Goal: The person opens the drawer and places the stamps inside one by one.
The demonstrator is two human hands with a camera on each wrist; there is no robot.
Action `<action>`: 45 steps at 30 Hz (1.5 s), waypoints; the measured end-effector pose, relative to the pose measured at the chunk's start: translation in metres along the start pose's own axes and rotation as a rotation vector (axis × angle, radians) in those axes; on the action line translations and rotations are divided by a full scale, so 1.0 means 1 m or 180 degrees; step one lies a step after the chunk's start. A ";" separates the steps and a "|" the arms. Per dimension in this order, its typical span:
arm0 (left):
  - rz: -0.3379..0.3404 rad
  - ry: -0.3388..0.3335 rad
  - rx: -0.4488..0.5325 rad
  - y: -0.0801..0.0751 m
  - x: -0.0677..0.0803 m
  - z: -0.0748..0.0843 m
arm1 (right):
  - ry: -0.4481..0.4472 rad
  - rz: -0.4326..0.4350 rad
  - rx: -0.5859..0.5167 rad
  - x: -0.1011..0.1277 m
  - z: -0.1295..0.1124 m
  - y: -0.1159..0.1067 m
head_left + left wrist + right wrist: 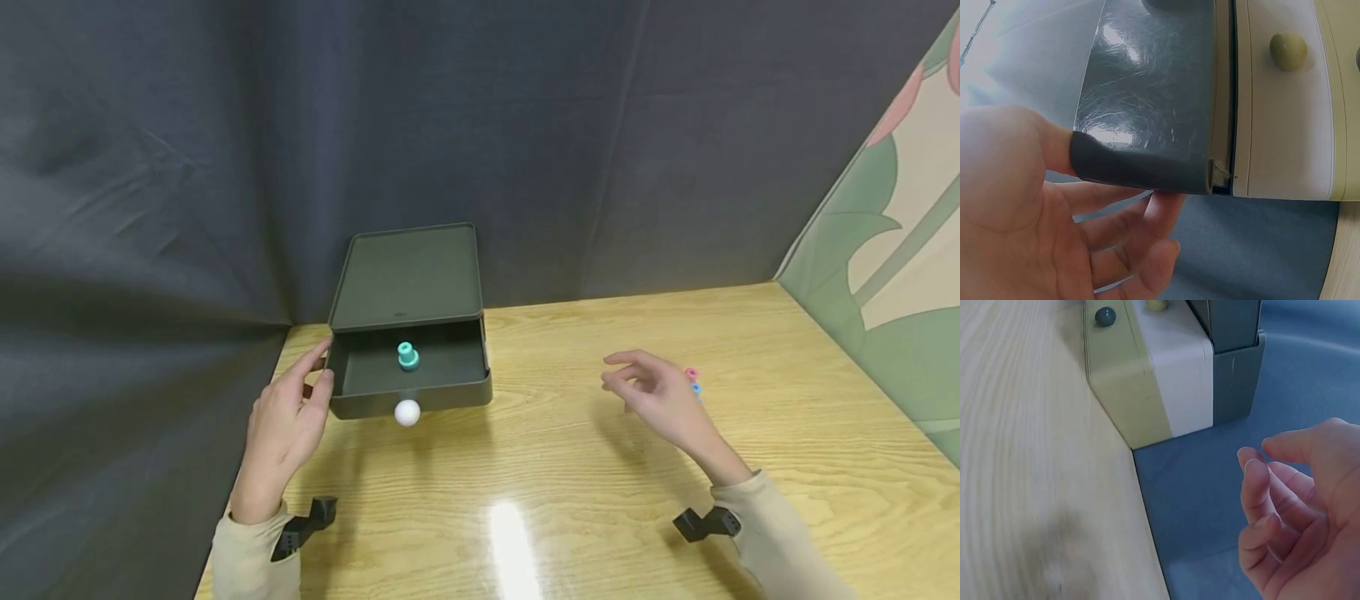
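Left hand [283,425] was pressed, fingers relaxed, against drawer [410,375] side; drawer was pulled out, teal peg [408,356] placed inside; right hand [660,400] was held released, empty, near coloured pegs [692,381].

Dark grey drawer box [405,279], white knob [407,412], teal peg [408,356], wood-grain table [600,500].

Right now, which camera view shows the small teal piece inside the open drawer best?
The head view: the teal piece stands in plain sight on the floor of the open drawer. The left wrist view and the right wrist view show only the outside of the box, not the piece.
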State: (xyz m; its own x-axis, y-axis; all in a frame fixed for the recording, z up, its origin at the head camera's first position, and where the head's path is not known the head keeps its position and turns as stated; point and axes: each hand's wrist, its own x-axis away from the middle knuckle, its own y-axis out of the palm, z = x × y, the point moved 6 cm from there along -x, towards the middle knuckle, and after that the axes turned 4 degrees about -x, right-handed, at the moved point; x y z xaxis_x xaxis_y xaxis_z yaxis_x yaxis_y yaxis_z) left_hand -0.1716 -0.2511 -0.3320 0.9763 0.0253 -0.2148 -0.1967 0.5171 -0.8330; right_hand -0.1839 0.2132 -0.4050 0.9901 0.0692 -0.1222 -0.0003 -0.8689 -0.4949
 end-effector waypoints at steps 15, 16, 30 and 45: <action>-0.0009 0.0044 -0.0022 0.000 0.001 0.001 | 0.0218 0.0197 0.0101 0.020 0.044 -0.046; -0.0002 0.0044 -0.0031 -0.001 0.001 0.001 | 0.0227 0.0187 0.0102 0.021 0.047 -0.047; 0.0084 0.0124 -0.0028 0.000 0.002 0.004 | 0.0533 0.0125 0.0124 0.027 0.092 -0.048; 0.0041 0.0082 -0.0005 -0.001 0.002 0.003 | 0.0563 0.0075 0.0241 0.028 0.105 -0.039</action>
State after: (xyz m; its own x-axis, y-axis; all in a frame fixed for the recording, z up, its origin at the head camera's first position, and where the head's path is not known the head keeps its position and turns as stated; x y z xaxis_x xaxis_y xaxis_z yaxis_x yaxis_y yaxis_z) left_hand -0.1697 -0.2490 -0.3305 0.9711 0.0100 -0.2387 -0.2095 0.5156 -0.8308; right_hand -0.1713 0.3005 -0.4793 0.9989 -0.0438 0.0154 -0.0278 -0.8295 -0.5578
